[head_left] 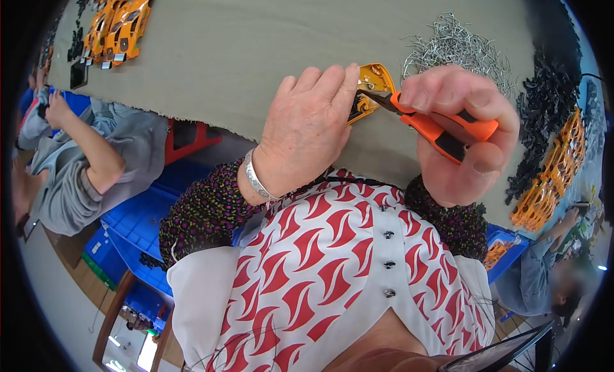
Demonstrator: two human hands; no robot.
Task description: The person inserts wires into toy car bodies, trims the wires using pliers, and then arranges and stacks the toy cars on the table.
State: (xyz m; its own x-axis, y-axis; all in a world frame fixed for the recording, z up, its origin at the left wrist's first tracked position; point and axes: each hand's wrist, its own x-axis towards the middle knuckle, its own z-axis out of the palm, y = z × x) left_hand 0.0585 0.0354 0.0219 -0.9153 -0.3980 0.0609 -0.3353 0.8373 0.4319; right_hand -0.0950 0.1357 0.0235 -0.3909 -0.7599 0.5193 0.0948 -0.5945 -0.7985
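Note:
My left hand (pixel 311 115) is closed around an orange toy car body shell (pixel 376 78), whose hollow underside partly shows beyond my fingers. In my right hand (pixel 470 129) is a pair of pliers (pixel 435 130) with orange and black handles. The dark jaws reach into the shell beside my left fingertips; whether they grip anything there is hidden. Just behind my right hand lies a pile of thin bent metal wire pieces (pixel 451 49) on the cloth-covered table (pixel 275 36).
Orange car body shells (pixel 125 30) stand at the far left, and more orange shells (pixel 553 174) are heaped at the right beside black plastic parts (pixel 543 110). Blue crates (pixel 144 218) sit below the table. A person in grey (pixel 102 154) works at left, another person (pixel 527 276) at right.

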